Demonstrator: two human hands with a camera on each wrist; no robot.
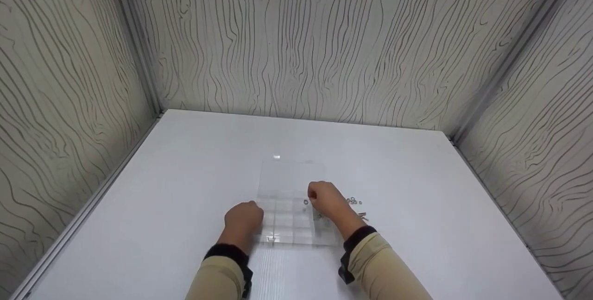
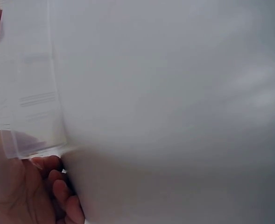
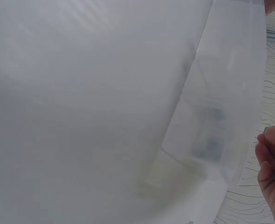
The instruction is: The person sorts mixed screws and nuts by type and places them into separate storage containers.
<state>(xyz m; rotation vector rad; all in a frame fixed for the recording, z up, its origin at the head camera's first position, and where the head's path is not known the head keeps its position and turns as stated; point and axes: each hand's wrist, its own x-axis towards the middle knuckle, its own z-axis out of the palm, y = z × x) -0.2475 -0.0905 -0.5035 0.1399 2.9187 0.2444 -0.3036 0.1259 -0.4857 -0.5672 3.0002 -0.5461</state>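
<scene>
A clear plastic compartment box (image 1: 283, 220) lies on the white table with its lid (image 1: 292, 175) folded back on the far side. My left hand (image 1: 244, 215) holds the box's left edge with curled fingers; in the left wrist view its fingers (image 2: 62, 191) sit against the box's corner. Over the right-hand compartments, my right hand (image 1: 326, 198) has its thumb and fingertips drawn together. A small metal nut (image 1: 305, 202) shows right at those fingertips. The right wrist view shows the same pinch beside the box wall (image 3: 230, 93), with the nut barely distinguishable.
Several loose nuts (image 1: 353, 200) lie on the white table (image 1: 417, 207) just right of the box. Nearer me, some screws (image 1: 362, 216) are partly covered by the right forearm. Wood-patterned panels (image 1: 296, 50) enclose the table at the back and both sides.
</scene>
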